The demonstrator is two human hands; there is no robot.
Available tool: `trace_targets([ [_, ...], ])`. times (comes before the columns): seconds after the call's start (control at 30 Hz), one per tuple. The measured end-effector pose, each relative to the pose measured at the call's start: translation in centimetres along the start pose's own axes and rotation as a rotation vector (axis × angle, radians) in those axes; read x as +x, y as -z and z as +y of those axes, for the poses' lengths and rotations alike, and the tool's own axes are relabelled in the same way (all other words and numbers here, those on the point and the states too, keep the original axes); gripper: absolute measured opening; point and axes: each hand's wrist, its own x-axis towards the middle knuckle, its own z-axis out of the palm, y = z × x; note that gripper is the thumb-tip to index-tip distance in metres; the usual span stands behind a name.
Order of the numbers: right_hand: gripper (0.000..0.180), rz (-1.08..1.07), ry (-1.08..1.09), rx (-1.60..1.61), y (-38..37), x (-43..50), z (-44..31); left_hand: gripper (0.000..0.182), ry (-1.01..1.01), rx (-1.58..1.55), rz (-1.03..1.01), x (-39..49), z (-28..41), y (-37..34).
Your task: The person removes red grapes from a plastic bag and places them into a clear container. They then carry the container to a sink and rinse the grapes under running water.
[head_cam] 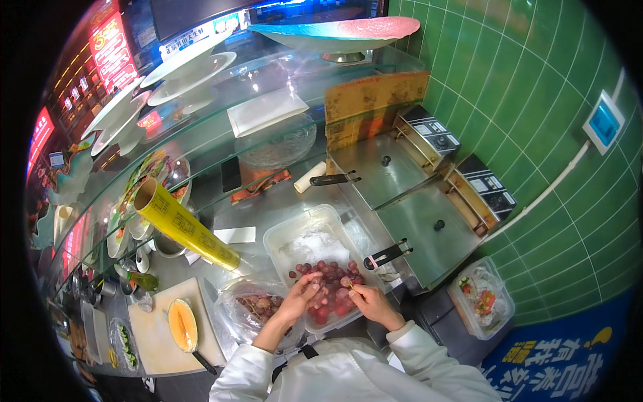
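A clear plastic tub (281, 228) holds loose red grapes (329, 271) towards me and a white powder-like heap (314, 246) at its far end. Over the grapes, my left hand (301, 299) curls around one or more grapes, partly hidden by its fingers. My right hand (371, 303) pinches a green stem with grapes on it, just right of the left hand. Beside the tub on the left lies an open clear plastic bag (231, 296) with more grapes (261, 305), partly covered by my left forearm.
Left stand a cutting board (150, 321) with a halved melon (182, 324), a knife handle (204, 363) and a tall yellow roll (186, 226). Two lidded metal fryers (427, 236) with black handles are at right, beside a tub of scraps (482, 299). Glass shelves with dishes run across the back.
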Motion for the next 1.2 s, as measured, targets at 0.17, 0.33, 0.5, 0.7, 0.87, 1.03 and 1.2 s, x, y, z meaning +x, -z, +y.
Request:
trace_targets([
  [0.17, 0.016, 0.049, -0.101, 0.086, -0.4, 0.2, 1.1, 0.043, 0.010, -0.138, 0.197, 3.2, -2.1, -0.2],
  [0.33, 0.018, 0.018, 0.006, 0.061, -0.3, 0.6, 1.5, 0.066, -0.247, 0.557, 0.062, 2.2, -3.0, -1.7],
  [0.5, 0.018, -0.167, 0.080, 0.039, 0.3, 0.8, 0.4, 0.067, -0.540, 0.900, -0.114, 0.4, -2.2, -3.4],
  [0.7, 0.019, -0.302, 0.082, -0.063, 0.8, 0.1, -1.9, 0.044, -0.369, 0.939, -0.137, -0.4, -1.8, -3.6],
  [0.87, 0.023, -0.338, 0.029, -0.110, 1.5, -1.1, -3.1, 0.036, -0.209, 0.990, -0.193, -1.2, -1.7, -4.0],
  [1.03, 0.018, -0.282, 0.086, -0.104, 1.3, -1.8, -3.2, 0.036, -0.128, 0.634, -0.214, -1.1, -2.2, -4.0],
  [1.2, 0.015, -0.081, -0.037, -0.167, -0.8, -2.5, -2.7, 0.041, -0.142, 0.682, -0.106, -0.1, -3.2, -3.7],
])
